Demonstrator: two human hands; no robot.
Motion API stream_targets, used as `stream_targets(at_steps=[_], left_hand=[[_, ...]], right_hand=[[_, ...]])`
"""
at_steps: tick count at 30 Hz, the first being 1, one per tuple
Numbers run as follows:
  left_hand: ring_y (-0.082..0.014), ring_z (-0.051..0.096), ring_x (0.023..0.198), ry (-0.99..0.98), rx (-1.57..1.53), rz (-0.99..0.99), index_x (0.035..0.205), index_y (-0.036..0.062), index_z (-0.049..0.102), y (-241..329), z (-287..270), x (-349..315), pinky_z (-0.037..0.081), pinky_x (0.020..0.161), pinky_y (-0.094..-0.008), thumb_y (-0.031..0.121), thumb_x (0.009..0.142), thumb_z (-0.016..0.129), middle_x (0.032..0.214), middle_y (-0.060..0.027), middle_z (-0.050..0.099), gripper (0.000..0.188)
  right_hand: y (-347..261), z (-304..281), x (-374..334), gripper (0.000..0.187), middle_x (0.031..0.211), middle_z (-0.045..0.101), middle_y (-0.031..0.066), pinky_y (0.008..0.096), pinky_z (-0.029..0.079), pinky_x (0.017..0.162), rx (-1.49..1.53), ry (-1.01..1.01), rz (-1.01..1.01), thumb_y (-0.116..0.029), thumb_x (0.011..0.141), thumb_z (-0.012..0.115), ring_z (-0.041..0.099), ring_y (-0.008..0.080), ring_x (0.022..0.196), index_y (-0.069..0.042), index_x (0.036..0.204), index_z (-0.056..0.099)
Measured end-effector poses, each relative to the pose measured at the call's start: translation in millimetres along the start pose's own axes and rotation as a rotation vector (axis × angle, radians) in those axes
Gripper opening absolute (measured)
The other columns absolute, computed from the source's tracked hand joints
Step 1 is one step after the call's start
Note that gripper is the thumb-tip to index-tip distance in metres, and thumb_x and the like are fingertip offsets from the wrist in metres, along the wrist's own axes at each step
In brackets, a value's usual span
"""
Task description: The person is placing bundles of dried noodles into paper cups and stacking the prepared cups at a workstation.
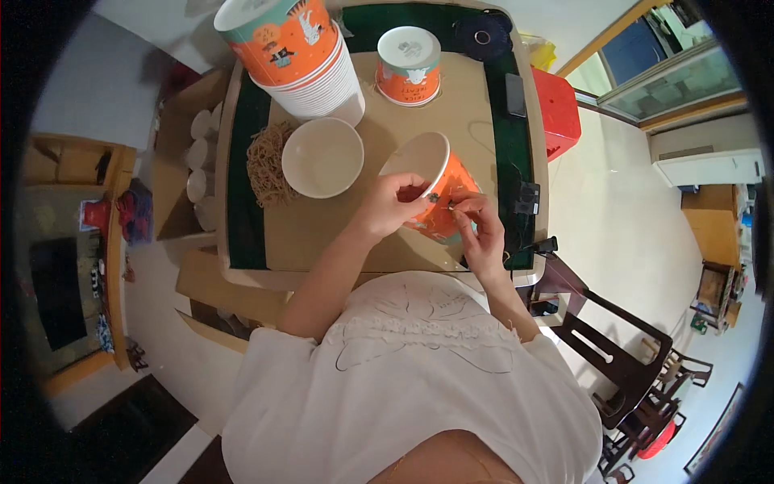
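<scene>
An orange paper bucket (458, 179) with a white inside lies tilted at the table's near middle, its mouth toward the upper left. My left hand (391, 206) is closed on its wall, thumb outside near a small dark spot. At the bucket's printed side, my right hand (482, 230) pinches something thin and small; what it is cannot be made out. Left of them stands a white open paper bucket (322, 157), beside a heap of brown twine-like strands (270, 165). Beyond it rises a tall stack of nested buckets (310, 77). Another orange bucket (409, 68) stands upside down at the far middle.
Brown cardboard (314, 242) covers the table over a green surface. A dark phone-like slab (514, 95), a small black device (527, 198) and a dark round object (482, 36) lie along the right and far edges. A red stool (556, 113) stands right; cardboard boxes (181, 161) stand left.
</scene>
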State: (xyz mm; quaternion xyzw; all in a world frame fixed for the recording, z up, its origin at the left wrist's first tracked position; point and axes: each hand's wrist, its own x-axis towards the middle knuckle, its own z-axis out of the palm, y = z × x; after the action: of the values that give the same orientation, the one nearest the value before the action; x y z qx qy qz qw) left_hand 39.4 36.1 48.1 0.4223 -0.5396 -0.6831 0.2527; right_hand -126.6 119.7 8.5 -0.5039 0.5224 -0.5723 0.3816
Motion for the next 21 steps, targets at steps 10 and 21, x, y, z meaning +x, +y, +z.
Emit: stream_targets(at_steps=[10, 21], left_hand=[[-0.0081, 0.058, 0.079, -0.017, -0.063, 0.04, 0.085, -0.0016, 0.06, 1.8, -5.4, -12.9, 0.048, 0.071, -0.0229, -0.002, 0.076, 0.061, 0.085, -0.0032, 0.062, 0.008], [-0.0084, 0.057, 0.087, -0.128, -0.169, 0.068, 0.107, -0.0055, 0.058, 5.7, -11.2, -23.8, 0.045, 0.081, -0.0233, -0.003, 0.075, 0.056, 0.099, -0.0053, 0.062, 0.033]], right_hand=[[-16.1, -0.7, -9.6, 0.009, 0.105, 0.055, 0.0107, 0.0246, 0.044, 0.08, -0.021, -0.029, -0.048, 0.003, 0.085, 0.053, 0.054, 0.0134, 0.091, -0.001, 0.093, 0.053], [-41.9, 2.8, -14.0, 0.012, 0.098, 0.061, 0.0112, 0.0332, 0.044, 0.076, -0.246, -0.072, -0.256, 0.003, 0.076, 0.061, 0.055, 0.0272, 0.088, -0.004, 0.085, 0.057]])
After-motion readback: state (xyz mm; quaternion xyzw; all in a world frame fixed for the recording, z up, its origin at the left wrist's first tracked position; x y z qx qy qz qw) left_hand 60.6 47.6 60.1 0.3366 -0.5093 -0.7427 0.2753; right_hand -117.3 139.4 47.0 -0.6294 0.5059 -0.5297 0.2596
